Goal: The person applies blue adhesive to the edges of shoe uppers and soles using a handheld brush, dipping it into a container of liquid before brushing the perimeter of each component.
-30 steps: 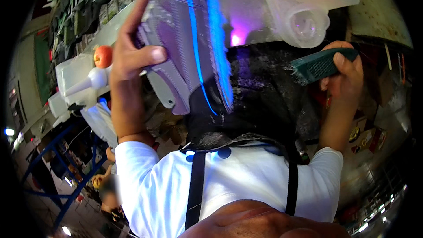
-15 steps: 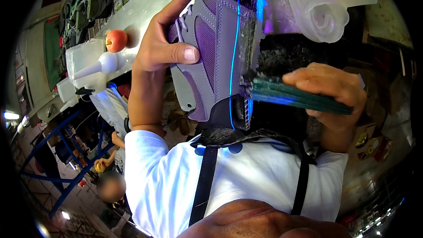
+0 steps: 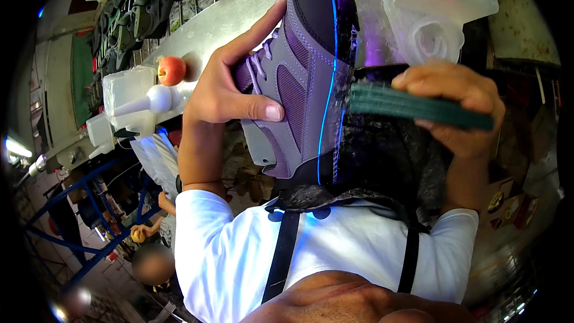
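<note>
A grey and purple shoe upper (image 3: 296,90) is held on its side by my left hand (image 3: 224,87), with the thumb pressed on its mesh panel and the fingers behind it. A glowing blue line runs along its lower edge, and the strip beyond that line looks wet. No sole shows on it. My right hand (image 3: 457,98) grips a dark green brush (image 3: 412,105), fingers over the top and thumb underneath. The brush's left end is right by the shoe's lower edge; whether they touch, I cannot tell.
A metal bench (image 3: 221,21) carries a red apple (image 3: 171,71), a white squeeze bottle (image 3: 159,99) and a clear plastic container (image 3: 442,0). Several shoes (image 3: 143,15) hang on a rack at the far left. Another person's hand (image 3: 140,232) is at lower left, beside blue framing (image 3: 89,194).
The brush in my right hand has moved away from me along the shoe's edge. The shoe sits slightly lower and further right in the view, as does the bench, and stays in my left hand.
</note>
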The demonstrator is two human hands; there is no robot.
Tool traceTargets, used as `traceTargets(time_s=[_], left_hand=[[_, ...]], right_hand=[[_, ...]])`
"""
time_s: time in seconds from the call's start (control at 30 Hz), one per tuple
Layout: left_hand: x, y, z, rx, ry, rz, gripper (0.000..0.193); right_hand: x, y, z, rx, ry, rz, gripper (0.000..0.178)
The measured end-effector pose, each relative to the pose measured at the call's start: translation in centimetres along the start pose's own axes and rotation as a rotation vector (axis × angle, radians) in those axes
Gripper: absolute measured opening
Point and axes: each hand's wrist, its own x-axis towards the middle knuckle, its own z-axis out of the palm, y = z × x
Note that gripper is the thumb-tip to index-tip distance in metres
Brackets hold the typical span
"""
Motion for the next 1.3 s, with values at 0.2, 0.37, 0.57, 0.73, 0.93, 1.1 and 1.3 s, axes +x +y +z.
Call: traceTargets(time_s=[0.2, 0.37, 0.57, 0.73, 0.93, 1.1, 1.3], left_hand=[[0.1, 0.3, 0.1, 0.016, 0.006, -0.019, 0.119], [-0.2, 0.0, 0.2, -0.010, 0.051, -0.084, 0.131], [0.1, -0.5, -0.6, -0.071, 0.058, -0.024, 0.131], [1.1, 0.5, 1.3, -0.165, 0.175, -0.043, 0.132], [1.5, 0.4, 1.0, -0.092, 0.139, 0.026, 0.131], [1.4, -0.5, -0.3, -0.006, -0.030, 0.125, 0.130], [1.6, -0.1, -0.8, 0.167, 0.162, 0.025, 0.126]], right_hand=[[1.5, -0.9, -1.5, -0.007, 0.044, 0.151, 0.029], [0.7, -0.8, -1.8, -0.272, -0.059, 0.075, 0.031], [0.1, 0.1, 0.1, -0.095, -0.087, 0.029, 0.034], [-1.5, 0.4, 1.5, -0.015, -0.020, 0.035, 0.033], [-1.2, -0.2, 2.1, 0.013, -0.060, 0.102, 0.030], [-0.7, -0.5, 1.7, 0.007, -0.140, 0.091, 0.033], [-0.2, -1.0, 1.4, 0.021, -0.194, 0.119, 0.035]])
